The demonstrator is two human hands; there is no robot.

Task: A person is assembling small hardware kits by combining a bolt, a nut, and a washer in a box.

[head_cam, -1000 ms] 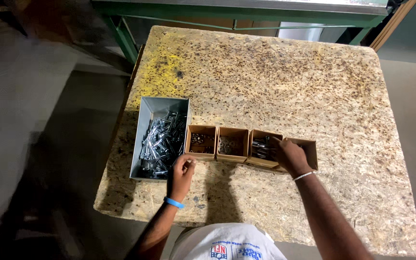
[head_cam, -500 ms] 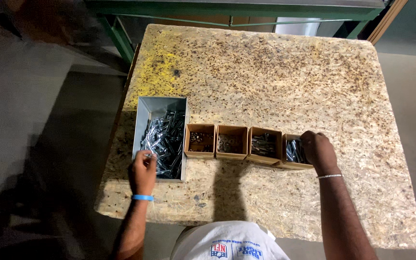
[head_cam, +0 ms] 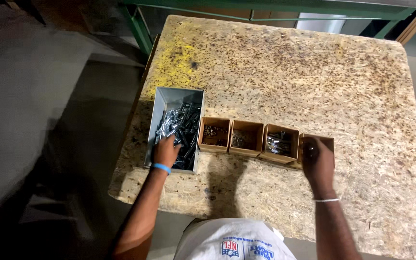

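Note:
My left hand point(head_cam: 165, 150), with a blue wristband, reaches into the near end of a grey metal bin point(head_cam: 165, 99) and rests on a pile of shiny bolts point(head_cam: 183, 121); whether it grips any is hidden. My right hand point(head_cam: 318, 162), with a thin bracelet on the wrist, lies over the rightmost small cardboard box point(head_cam: 327, 141), fingers down inside it. Three more cardboard boxes stand in a row between bin and hand: one point(head_cam: 214, 135) with dark small parts, a second point(head_cam: 246, 138), and a third point(head_cam: 279, 143) with metal pieces.
Everything sits on a speckled chipboard tabletop point(head_cam: 304, 77) with a yellow stain point(head_cam: 179, 62) at the far left. A green metal frame point(head_cam: 266, 6) runs behind the table. Grey floor lies to the left. My white shirt point(head_cam: 234, 240) shows at the bottom edge.
My left hand moved from the table's front edge beside the bin into the bin, onto the bolts. My right hand shifted right from the third box to the rightmost one.

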